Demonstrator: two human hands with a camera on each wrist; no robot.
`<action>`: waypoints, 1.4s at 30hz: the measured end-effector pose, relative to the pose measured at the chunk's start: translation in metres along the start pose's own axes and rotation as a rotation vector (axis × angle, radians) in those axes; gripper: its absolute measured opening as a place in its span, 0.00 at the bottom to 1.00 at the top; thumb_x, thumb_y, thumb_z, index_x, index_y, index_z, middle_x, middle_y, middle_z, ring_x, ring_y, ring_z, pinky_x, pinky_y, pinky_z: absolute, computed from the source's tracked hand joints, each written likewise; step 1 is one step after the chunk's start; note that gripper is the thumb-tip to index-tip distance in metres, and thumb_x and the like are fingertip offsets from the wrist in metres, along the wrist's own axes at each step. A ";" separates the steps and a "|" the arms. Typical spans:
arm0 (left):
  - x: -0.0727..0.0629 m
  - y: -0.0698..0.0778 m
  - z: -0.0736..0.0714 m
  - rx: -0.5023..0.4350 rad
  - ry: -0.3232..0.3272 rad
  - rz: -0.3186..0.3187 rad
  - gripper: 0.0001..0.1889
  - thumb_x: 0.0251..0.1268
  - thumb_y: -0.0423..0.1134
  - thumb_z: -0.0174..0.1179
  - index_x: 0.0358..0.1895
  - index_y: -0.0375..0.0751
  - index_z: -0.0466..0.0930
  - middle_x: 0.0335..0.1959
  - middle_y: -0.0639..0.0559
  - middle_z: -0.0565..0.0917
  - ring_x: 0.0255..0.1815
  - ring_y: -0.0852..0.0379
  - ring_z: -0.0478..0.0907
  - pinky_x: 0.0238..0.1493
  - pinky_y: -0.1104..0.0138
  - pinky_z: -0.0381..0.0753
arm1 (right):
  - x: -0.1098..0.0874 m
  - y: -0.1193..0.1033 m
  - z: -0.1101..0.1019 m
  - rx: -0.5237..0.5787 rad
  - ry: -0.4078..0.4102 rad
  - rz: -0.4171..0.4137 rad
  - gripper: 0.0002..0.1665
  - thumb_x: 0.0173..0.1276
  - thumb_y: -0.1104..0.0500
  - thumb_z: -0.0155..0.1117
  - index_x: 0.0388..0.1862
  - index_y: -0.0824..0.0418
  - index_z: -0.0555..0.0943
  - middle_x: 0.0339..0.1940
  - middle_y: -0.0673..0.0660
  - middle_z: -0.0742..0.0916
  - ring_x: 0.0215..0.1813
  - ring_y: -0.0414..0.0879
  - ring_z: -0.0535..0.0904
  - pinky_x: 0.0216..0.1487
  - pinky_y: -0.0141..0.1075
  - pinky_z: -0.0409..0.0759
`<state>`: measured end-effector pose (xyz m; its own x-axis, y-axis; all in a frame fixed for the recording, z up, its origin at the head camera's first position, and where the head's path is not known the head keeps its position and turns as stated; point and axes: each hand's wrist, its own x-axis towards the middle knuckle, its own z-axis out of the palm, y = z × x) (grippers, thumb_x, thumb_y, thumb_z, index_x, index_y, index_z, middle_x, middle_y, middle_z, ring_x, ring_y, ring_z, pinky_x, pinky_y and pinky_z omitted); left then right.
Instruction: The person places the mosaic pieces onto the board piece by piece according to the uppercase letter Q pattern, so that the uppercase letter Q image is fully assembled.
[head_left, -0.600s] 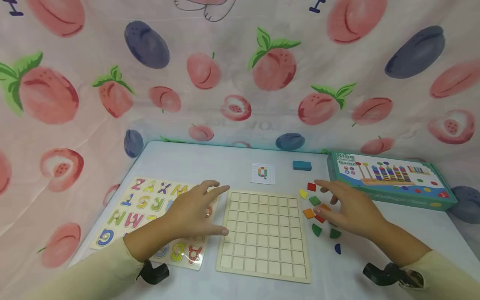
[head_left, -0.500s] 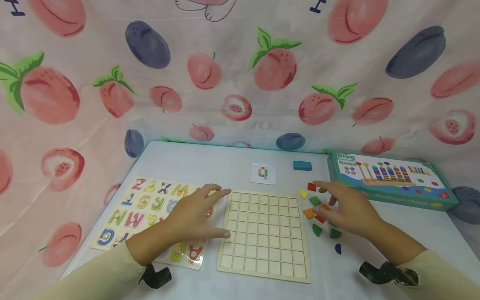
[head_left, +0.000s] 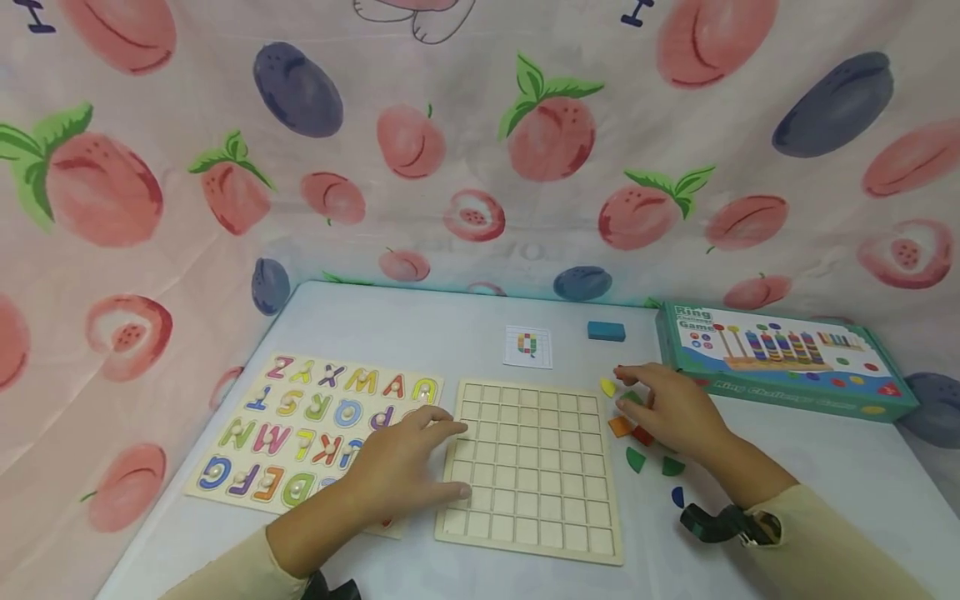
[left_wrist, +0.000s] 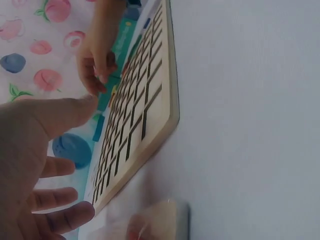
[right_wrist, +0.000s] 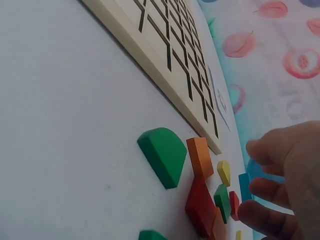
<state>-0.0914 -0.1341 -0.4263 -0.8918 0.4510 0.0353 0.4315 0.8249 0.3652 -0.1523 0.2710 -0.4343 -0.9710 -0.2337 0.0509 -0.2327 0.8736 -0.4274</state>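
Observation:
My left hand [head_left: 401,467] hovers between the wooden alphabet puzzle [head_left: 300,421] and the wooden grid board [head_left: 528,475]. Its thumb [left_wrist: 65,116] and fingers are spread, holding nothing. On the other side, my right hand [head_left: 675,412] is over a loose pile of coloured pieces, partly hiding them. The right wrist view shows its fingers [right_wrist: 267,217] parted and holding nothing, close to a small red piece [right_wrist: 234,204]. Around it lie a green quarter-round piece [right_wrist: 165,155], an orange square [right_wrist: 200,157], a larger red piece [right_wrist: 201,205] and a yellow piece [head_left: 607,387].
A small card [head_left: 528,346] with a coloured grid pattern lies behind the grid board. Right of it is a blue block [head_left: 606,332]. The green Ring Challenge Game box [head_left: 787,367] stands at the back right, before a fruit-print cloth [head_left: 465,150].
My left hand has come nearer to me and slightly right, uncovering more letters. My right hand has shifted left over the pieces and now covers the red square in the head view.

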 end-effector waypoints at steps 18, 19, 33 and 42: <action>-0.024 0.011 0.024 -0.017 0.066 -0.035 0.31 0.52 0.56 0.82 0.59 0.49 0.88 0.58 0.58 0.82 0.52 0.57 0.84 0.44 0.60 0.84 | 0.022 0.003 0.025 0.021 -0.010 0.053 0.24 0.72 0.55 0.72 0.65 0.60 0.86 0.63 0.63 0.86 0.65 0.64 0.81 0.64 0.62 0.78; -0.025 0.010 0.025 -0.020 0.072 -0.031 0.31 0.52 0.56 0.82 0.59 0.49 0.88 0.58 0.58 0.82 0.53 0.58 0.84 0.45 0.60 0.85 | 0.023 0.003 0.026 0.018 -0.013 0.056 0.24 0.73 0.55 0.72 0.65 0.60 0.86 0.63 0.63 0.86 0.65 0.63 0.81 0.64 0.62 0.78; -0.021 0.009 0.030 -0.025 0.097 0.000 0.30 0.51 0.55 0.83 0.58 0.49 0.88 0.57 0.58 0.82 0.52 0.58 0.83 0.46 0.60 0.84 | 0.023 0.004 0.023 -0.021 -0.034 0.122 0.24 0.72 0.51 0.73 0.65 0.56 0.87 0.55 0.60 0.88 0.54 0.57 0.82 0.57 0.57 0.82; -0.022 0.010 0.028 -0.032 0.089 -0.021 0.30 0.50 0.54 0.84 0.57 0.49 0.89 0.57 0.57 0.82 0.52 0.57 0.84 0.46 0.60 0.84 | 0.024 0.002 0.024 0.032 0.009 0.124 0.21 0.70 0.50 0.75 0.57 0.58 0.89 0.43 0.54 0.88 0.41 0.49 0.78 0.40 0.40 0.77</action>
<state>-0.0635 -0.1264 -0.4490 -0.9099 0.4002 0.1091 0.4091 0.8222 0.3959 -0.1748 0.2574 -0.4558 -0.9927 -0.1206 0.0037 -0.1088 0.8815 -0.4596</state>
